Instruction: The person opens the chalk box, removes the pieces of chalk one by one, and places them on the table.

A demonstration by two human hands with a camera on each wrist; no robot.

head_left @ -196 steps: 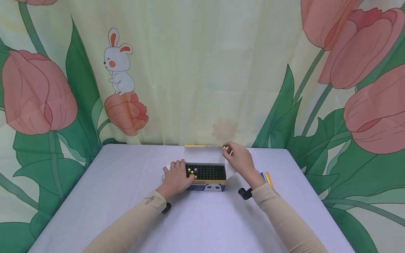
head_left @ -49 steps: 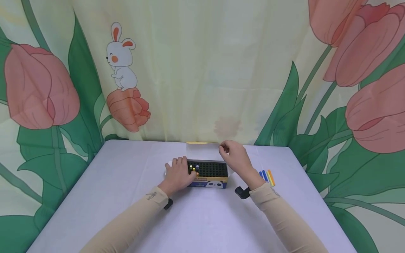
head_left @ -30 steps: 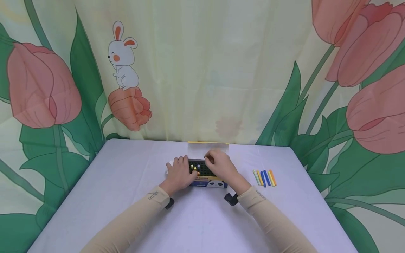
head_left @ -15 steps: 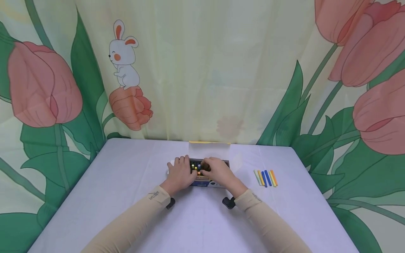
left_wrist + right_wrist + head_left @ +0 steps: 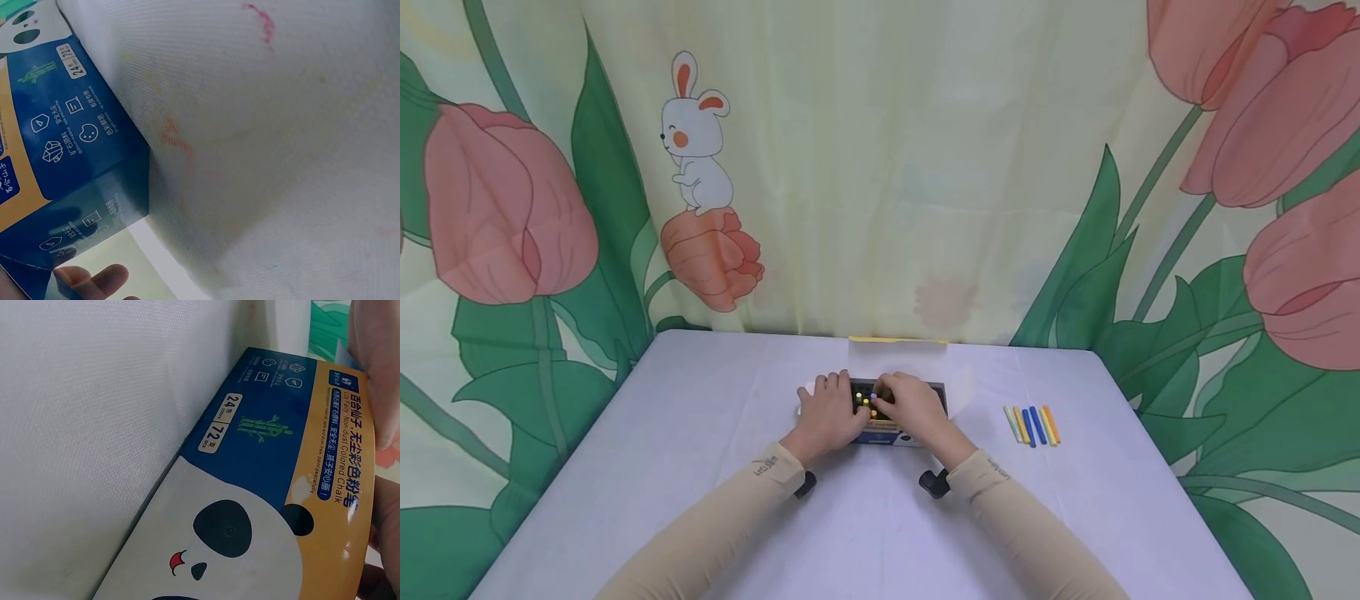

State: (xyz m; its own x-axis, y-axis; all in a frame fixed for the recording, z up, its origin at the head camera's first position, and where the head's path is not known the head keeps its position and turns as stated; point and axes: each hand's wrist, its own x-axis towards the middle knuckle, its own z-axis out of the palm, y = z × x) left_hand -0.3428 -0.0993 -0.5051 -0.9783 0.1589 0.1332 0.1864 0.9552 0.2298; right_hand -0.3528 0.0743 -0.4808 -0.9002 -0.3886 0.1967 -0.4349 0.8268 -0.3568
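A blue and yellow box of colored chalk (image 5: 262, 487) with a panda on its front stands open near the far side of the table. My left hand (image 5: 827, 418) grips its left end, thumb at the front edge. A black grid of holes (image 5: 935, 390) fills the box, and several chalk sticks (image 5: 866, 403) poke up from its left part. Over the middle of the grid, my right hand (image 5: 916, 408) has thumb and forefinger curled together in a pinch beside the upright sticks. The chalk stick between those fingertips is mostly hidden.
Several loose chalk sticks (image 5: 1032, 425) in green, yellow, blue and orange lie in a row right of the box. The raised box lid (image 5: 898, 347) stands behind it. A tulip-printed curtain (image 5: 850, 167) hangs beyond the white-covered table (image 5: 730, 375).
My right hand has come left and down from beside the raised lid to the grid, uncovering the loose sticks on the right. My left hand stays on the box's left end.
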